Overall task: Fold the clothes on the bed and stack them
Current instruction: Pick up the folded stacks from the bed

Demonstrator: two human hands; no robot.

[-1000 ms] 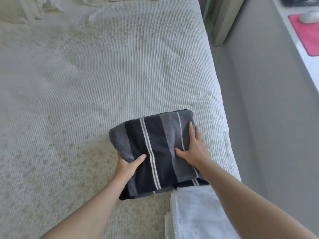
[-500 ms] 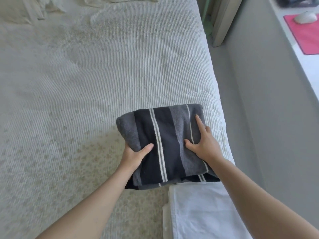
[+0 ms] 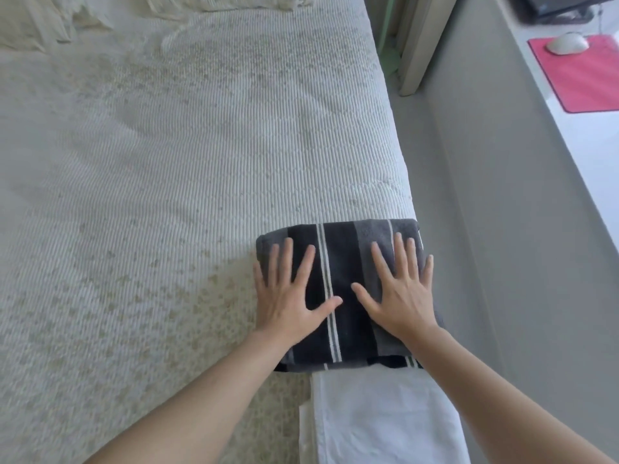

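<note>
Left hand [image 3: 290, 298] and right hand [image 3: 400, 296] are pressing flat, fingers spread and gripping nothing, on the folded striped towel [image 3: 341, 262], probably flattening it for stacking.

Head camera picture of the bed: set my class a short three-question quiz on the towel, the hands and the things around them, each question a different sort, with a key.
1. True or false: both hands lie flat on the striped towel.
2. Which thing lies nearest the camera? A pillow, B white cloth, C mouse.
3. Fill in: the mouse sits on a ___ mat.

Key
1. True: the left hand and right hand press it with straight fingers.
2. B, the white cloth.
3. Pink: the mouse is on the mat.
</note>
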